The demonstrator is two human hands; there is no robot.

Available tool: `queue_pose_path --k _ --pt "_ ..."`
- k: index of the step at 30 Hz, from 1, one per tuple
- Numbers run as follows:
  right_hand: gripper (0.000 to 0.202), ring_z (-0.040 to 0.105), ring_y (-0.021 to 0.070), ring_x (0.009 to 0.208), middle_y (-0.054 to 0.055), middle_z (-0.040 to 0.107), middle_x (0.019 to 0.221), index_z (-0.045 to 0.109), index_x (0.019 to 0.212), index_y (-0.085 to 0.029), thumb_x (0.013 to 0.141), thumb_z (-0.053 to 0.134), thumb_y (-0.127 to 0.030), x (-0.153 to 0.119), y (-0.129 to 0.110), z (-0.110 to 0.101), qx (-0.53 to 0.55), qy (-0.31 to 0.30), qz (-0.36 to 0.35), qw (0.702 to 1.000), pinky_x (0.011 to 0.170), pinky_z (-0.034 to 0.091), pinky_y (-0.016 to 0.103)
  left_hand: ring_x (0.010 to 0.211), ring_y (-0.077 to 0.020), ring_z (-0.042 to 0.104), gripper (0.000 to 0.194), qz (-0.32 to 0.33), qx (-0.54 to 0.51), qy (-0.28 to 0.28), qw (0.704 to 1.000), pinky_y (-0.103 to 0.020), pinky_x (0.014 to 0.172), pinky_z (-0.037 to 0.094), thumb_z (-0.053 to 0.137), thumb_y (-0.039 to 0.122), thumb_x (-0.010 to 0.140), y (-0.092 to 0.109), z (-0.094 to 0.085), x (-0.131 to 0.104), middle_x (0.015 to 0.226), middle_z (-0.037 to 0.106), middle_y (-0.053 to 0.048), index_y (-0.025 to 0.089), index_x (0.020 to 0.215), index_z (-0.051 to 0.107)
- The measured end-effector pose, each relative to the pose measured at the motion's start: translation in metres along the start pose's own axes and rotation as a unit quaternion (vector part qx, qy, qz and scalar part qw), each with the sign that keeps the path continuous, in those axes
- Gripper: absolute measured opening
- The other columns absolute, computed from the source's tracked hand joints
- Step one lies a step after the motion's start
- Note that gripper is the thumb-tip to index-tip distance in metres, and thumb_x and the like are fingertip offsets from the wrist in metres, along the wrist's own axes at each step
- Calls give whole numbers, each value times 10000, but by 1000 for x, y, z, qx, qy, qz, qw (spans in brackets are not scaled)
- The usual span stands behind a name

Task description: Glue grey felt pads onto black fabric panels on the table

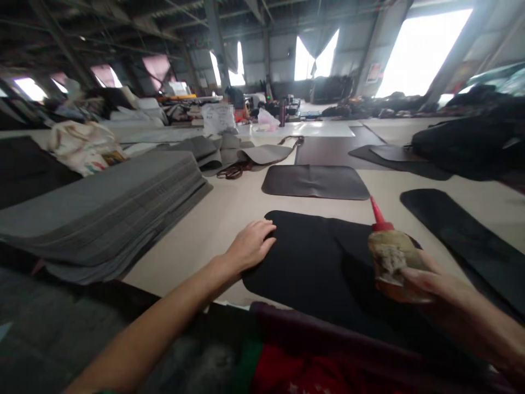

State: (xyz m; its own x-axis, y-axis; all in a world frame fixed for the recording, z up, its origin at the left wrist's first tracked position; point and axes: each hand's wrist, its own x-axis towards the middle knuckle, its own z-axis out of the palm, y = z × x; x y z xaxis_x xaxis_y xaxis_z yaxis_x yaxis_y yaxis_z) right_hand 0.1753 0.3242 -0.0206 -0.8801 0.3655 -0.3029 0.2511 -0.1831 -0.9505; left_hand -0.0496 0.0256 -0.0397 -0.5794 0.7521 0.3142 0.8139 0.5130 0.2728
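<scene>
- While the right hand (438, 287) is closed round a squeeze bottle (391, 262), the left hand (252, 243) lies on the left edge of a black sheet (303, 260), thumb a little apart from the fingers, nothing seen gripped; whether a fingertip goes under the edge cannot be told.
- Bottle, one: cloudy, brownish, label worn; red nozzle (379, 213) uppermost, leaning away from the person. Position: raised above the right part of the black sheet, its shadow falling there.
- Handling, bottle: probably light, with soft walls that yield to a squeeze; perhaps tacky or slick from residue. Best hold: round the body, thumb on the near face, clear of the nozzle.
- Black sheet, one: rounded corners, a slight crease at the far edge; flat on the table (192, 241), before the person.
- Handling, sheet: looks thin, limp and light, likely to slide or wrinkle if pushed. Best hold: flat palm near an edge to steady it; two opposite edges to lift it without folding.
- Dark brown sheet (315, 183), one: just beyond the black one, similarly rounded.
- Black strip (471, 232), one: at right, apart from both.
- Grey sheets (123, 202), stacked: at left.
</scene>
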Motion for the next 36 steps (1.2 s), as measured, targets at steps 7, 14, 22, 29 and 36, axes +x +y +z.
queue_pose_path --k 7,14,22,29,36 --pt "762 679 325 1089 50 705 1228 578 1285 -367 605 822 -610 -2 3 -14 -92 82 -15 992 750 622 265 1448 -249 373 584 169 -66 -138 974 -447 1212 313 496 574 970 111 8 -51 1505 495 -83 171 1392 507" --pt "614 684 382 1005 63 685 1164 584 1148 -391 623 772 -648 -6 -10 18 -263 33 -134 955 697 645 411 1435 -265 369 709 187 28 -61 980 -485 1203 286 317 655 987 138 51 -59 1514 480 -86 137 1462 406" --pt "584 694 296 945 17 702 1019 538 1207 -306 718 740 -554 3 -12 80 -273 -125 -155 941 698 621 290 1397 -224 412 745 146 85 21 985 -366 1118 394 331 706 961 140 64 -68 1566 416 -35 233 1536 308" --pt "636 669 278 1007 36 674 1103 522 1245 -274 716 755 -539 23 -8 101 -278 -116 -188 935 725 593 287 1431 -327 365 781 134 118 -14 984 -466 1082 432 321 720 951 143 57 -64 1620 299 -97 235 1559 254" --pt "436 647 228 850 7 653 972 543 1125 -266 790 676 -511 21 -12 108 -342 -143 -239 897 729 545 324 1489 -290 271 759 140 125 4 982 -426 1184 327 341 688 966 141 67 -66 1636 265 -83 231 1564 247"
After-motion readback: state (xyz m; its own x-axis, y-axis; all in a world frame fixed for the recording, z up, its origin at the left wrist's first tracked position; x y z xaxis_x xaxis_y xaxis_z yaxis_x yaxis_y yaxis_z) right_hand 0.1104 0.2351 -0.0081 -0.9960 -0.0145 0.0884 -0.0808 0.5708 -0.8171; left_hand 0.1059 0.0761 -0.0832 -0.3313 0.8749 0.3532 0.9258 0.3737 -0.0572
